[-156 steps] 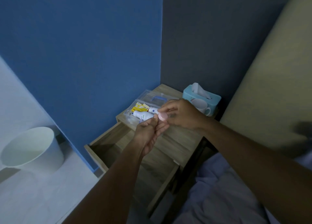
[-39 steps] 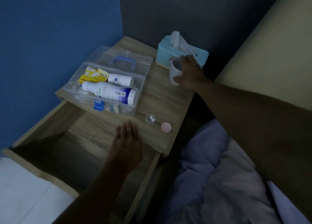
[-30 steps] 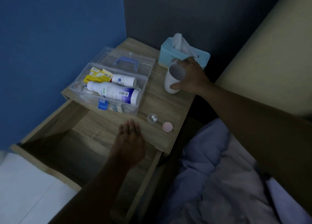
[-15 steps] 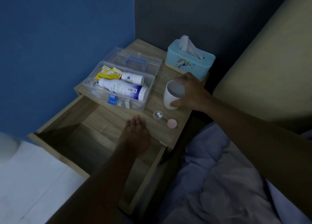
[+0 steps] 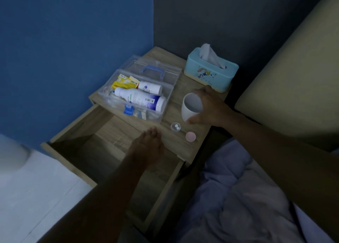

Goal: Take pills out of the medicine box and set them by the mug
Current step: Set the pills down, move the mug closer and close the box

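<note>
A clear medicine box (image 5: 165,103) lies open on the wooden nightstand (image 5: 185,151), with white bottles and a yellow packet inside. My right hand (image 5: 209,107) grips a white mug (image 5: 189,108) standing on the nightstand top. Just in front of the mug sits a small clear cup holding two white pills (image 5: 175,127). A pink cap (image 5: 190,136) lies to its right. My left hand (image 5: 147,147) rests flat, fingers together, on the nightstand's front edge above the open drawer, holding nothing.
A light blue tissue box (image 5: 207,74) stands at the back right of the nightstand. The drawer (image 5: 102,151) below is pulled out. A bed with pale sheets (image 5: 238,197) and a beige headboard (image 5: 293,77) lies right. Blue wall at left.
My right hand took the mug from beside the tissue box and brought it forward, close to the pill cup. Earlier both hands held the pink-capped container. The left hand stayed at the drawer.
</note>
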Demonstrator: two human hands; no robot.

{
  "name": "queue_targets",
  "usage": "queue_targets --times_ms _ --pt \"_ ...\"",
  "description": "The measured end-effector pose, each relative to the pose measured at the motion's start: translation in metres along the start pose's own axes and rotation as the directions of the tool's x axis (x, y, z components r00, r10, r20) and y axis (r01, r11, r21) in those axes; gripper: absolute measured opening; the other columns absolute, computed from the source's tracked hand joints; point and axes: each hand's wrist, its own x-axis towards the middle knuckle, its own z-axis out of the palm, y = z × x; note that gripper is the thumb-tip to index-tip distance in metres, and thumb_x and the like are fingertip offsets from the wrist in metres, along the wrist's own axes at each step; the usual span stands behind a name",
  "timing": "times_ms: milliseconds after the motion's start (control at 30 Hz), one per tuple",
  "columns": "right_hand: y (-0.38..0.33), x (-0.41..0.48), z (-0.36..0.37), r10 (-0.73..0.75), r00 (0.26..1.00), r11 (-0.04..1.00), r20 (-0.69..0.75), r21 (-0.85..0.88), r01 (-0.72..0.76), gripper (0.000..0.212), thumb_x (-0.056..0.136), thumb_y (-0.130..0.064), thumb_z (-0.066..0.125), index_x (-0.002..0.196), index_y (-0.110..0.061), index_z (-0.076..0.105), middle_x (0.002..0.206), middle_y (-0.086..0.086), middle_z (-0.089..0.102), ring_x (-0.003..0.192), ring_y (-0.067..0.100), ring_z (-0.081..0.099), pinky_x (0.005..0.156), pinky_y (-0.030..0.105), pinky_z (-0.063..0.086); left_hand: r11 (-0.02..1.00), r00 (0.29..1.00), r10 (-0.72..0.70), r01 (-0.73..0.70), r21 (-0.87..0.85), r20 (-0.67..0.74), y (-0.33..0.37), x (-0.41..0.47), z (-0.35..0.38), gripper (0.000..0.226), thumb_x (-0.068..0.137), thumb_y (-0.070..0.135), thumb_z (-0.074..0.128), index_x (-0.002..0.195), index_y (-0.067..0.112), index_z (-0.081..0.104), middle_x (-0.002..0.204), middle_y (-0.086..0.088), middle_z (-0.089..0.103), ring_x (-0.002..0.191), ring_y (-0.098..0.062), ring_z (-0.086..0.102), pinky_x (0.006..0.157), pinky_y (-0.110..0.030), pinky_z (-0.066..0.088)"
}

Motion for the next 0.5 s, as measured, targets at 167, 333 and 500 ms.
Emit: queue_targets --times_ms 167,333,500 --pt "-0.019 0.008 -0.003 0.042 0.986 0.985 -0.163 0.172 -0.013 0.094 0.067 -0.069 0.073 0.142 -0.027 0.035 0.151 0.001 0.031 0.137 0.015 0.030 0.105 0.032 0.033 0.984 0.995 -0.031 0.013 -0.175 -0.098 -0.053 -0.021 -0.015 0.044 0.100 0.033 0.040 0.141 0.020 0.046 0.141 -0.004 0.054 0.125 -0.015 0.053 0.101 -0.037 0.049" --pt "-0.061 0.042 0.007 0.084 0.959 0.934 -0.271 0.358 0.020 0.057 0.085 -0.033 0.070 0.136 -0.020 0.049 0.135 0.006 0.050 0.112 0.010 0.048 0.083 0.018 0.036 0.935 0.887 -0.311 0.222 -0.277 -0.340 -0.093 -0.024 -0.039 0.038 0.095 0.030 0.045 0.131 0.020 0.050 0.105 -0.001 0.065 0.089 -0.011 0.065 0.069 -0.026 0.055" --pt "-0.090 0.102 0.027 0.415 0.893 0.764 -0.172 0.599 -0.239 0.067 0.089 -0.028 0.065 0.147 -0.016 0.034 0.145 0.012 0.045 0.121 0.027 0.056 0.065 0.019 0.042 0.958 0.857 -0.255 0.161 -0.238 -0.448 -0.121 0.013 -0.065 0.070 0.090 0.013 0.052 0.154 0.004 0.024 0.161 -0.017 0.025 0.149 -0.030 0.023 0.120 -0.043 0.027"
